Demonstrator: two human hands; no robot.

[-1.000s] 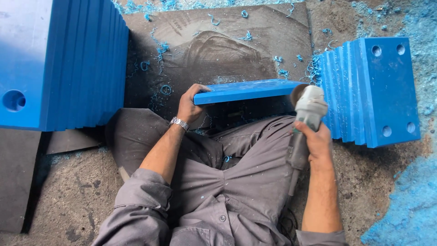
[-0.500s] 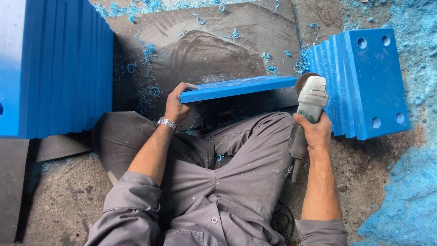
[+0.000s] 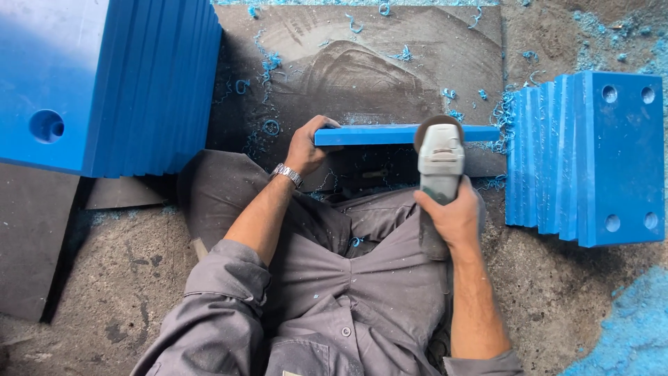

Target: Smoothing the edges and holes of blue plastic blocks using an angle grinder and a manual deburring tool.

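A blue plastic plate stands on edge across my lap, its top edge facing up. My left hand, with a metal watch at the wrist, grips the plate's left end. My right hand holds a grey angle grinder by its body. The grinder's disc sits on the plate's top edge, right of the middle. I sit on the floor in grey work clothes.
A stack of blue plates with holes stands on edge at the right. A larger stack of blue plates stands at the left. A dark metal sheet lies ahead, strewn with blue shavings. Blue dust covers the concrete floor at the lower right.
The grinder has moved left along the plate's top edge, from the right end towards the middle. The plate has levelled out. My left hand has kept its grip.
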